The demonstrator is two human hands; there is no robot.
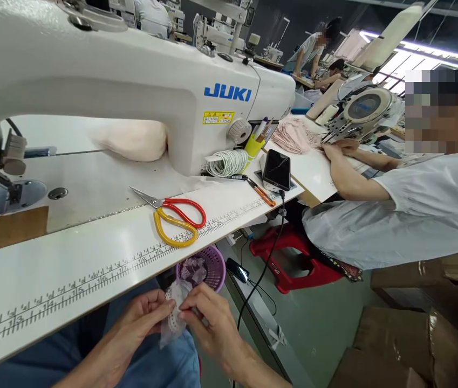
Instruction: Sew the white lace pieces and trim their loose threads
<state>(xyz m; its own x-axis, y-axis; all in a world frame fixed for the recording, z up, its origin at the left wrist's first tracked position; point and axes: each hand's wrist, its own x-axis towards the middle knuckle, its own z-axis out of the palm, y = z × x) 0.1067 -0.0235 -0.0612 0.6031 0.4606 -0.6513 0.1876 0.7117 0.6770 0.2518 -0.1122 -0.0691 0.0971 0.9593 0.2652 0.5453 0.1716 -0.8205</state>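
Observation:
Over my lap, both hands pinch a small piece of white lace on sheer fabric (175, 318). My left hand (142, 318) grips its left side between thumb and curled fingers. On the opposite side, the fingertips of my right hand (210, 318) are closed on the lace edge. A loose flap of the sheer material hangs below the fingers. Just beyond the hands is a purple basket (216, 269) with pale lace pieces inside. Scissors with red and yellow handles (178, 221) lie on the table above, apart from both hands.
A white sewing machine (131, 70) stands on the table with a printed ruler edge (91, 285). Near it are a cord coil (226, 163), an orange cutter (261, 193) and a phone (277, 170) with a hanging cable. At right, a co-worker (426, 199) sits at another machine.

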